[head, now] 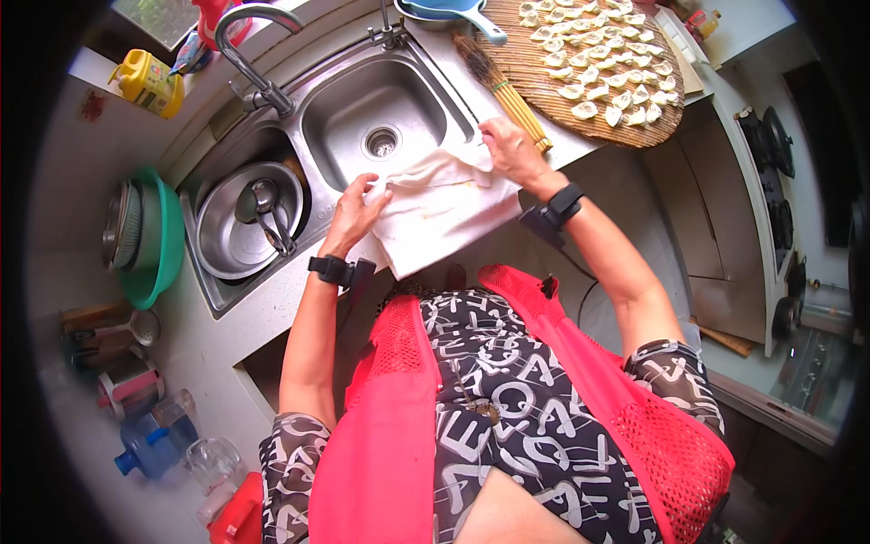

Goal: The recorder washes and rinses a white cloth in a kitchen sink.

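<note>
A white cloth with faint stains hangs over the front edge of the stainless steel double sink, its upper part bunched at the right basin. My right hand pinches the cloth's upper right corner between thumb and fingers. At the cloth's left edge is my left hand, thumb and fingers apart and touching the fabric; whether they grip it is unclear. Behind the cloth, the right basin shows its drain strainer. The left basin holds a metal bowl with a ladle in it.
A chrome faucet arches over the sink. Right of it lie a bamboo brush and a round woven tray bearing several dumplings. A blue dipper sits behind. A green basin leans at left, with water jugs below.
</note>
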The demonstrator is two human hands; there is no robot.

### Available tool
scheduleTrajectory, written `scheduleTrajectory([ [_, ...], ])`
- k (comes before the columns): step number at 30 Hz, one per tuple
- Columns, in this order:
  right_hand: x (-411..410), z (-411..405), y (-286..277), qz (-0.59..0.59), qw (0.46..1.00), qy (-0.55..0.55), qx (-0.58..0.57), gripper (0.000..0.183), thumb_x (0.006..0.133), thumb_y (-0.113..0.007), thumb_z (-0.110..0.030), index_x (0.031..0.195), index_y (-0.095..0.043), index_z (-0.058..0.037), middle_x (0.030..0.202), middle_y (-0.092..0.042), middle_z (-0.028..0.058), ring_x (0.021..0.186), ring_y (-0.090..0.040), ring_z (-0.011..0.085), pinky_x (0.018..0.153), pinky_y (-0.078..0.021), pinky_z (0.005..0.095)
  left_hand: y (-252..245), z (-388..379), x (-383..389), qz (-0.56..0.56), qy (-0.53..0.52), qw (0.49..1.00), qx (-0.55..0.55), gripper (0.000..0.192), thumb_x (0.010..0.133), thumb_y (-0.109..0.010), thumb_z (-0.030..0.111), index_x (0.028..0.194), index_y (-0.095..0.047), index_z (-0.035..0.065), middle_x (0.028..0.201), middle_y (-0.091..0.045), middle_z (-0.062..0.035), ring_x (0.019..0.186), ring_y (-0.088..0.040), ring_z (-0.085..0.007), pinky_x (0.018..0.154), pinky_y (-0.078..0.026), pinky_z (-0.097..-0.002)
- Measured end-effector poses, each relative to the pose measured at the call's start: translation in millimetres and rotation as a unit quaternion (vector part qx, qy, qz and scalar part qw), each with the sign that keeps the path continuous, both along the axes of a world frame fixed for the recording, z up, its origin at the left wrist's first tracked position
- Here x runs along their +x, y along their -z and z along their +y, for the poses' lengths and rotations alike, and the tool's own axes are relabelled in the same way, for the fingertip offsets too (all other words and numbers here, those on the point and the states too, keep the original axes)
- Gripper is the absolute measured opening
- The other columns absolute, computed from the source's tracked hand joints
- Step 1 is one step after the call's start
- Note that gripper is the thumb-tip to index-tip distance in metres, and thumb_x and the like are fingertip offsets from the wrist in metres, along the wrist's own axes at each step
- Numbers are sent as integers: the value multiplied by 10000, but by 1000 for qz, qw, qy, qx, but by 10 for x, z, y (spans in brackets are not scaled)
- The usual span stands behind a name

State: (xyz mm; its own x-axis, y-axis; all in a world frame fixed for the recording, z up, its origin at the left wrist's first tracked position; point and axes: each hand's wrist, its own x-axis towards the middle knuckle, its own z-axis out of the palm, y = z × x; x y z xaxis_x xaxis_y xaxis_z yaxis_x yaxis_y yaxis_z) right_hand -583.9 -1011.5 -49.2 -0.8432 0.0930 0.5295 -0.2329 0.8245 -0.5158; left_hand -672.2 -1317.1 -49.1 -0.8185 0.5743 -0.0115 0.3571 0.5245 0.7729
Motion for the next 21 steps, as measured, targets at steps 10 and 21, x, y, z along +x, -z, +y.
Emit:
scheduleTrajectory([
  [10, 357, -1052, 366, -120, 956, -236, 130, 489, 895, -497, -186, 1310, -416, 61, 1374, -411, 229, 1277, -415, 334, 1076, -326, 391, 222, 62, -19, 71, -31, 993, -89, 490, 767, -712, 213, 1173, -580, -27, 1068, -607, -223, 863, -643, -289, 794, -508, -366],
  [21, 185, -676, 430, -178, 955, -24, 236, 691, 933, -442, -439, 1401, -307, 52, 1471, -307, 206, 1392, -255, 301, 1148, -177, 412, 155, 24, -122, -32, -82, 996, -32, 302, 849, -598, 257, 892, -659, -36, 703, -640, -188, 671, -630, -279, 663, -479, -376],
])
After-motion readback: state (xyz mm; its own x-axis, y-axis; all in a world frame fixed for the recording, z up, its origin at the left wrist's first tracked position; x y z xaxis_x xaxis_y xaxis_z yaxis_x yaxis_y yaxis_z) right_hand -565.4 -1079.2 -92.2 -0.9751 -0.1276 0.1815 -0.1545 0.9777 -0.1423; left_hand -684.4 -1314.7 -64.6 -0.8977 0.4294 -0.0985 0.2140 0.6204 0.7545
